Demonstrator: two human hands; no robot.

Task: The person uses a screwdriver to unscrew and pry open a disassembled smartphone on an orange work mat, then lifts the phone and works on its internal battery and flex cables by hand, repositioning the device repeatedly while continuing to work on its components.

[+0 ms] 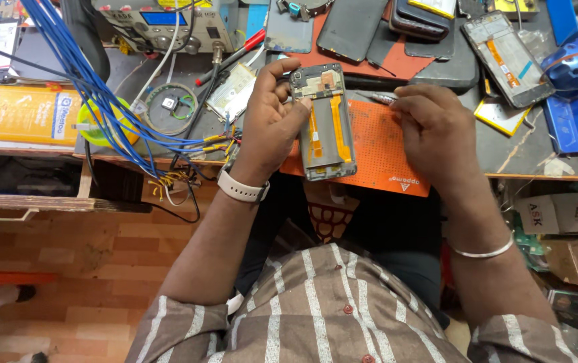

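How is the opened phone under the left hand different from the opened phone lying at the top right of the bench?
The phone under the left hand lies on the orange mat, steadied by the left hand; the top-right phone lies untouched on the grey bench. The first lies almost straight up the picture; the second lies slanted. Both are open, showing orange ribbon cables. The right hand holds a metal tool.

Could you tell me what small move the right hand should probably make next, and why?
Probably bring the metal tool across to the opened phone. The left hand steadies the phone on the orange mat, its insides exposed, while the right hand rests beside it with the tool's tip off the phone.
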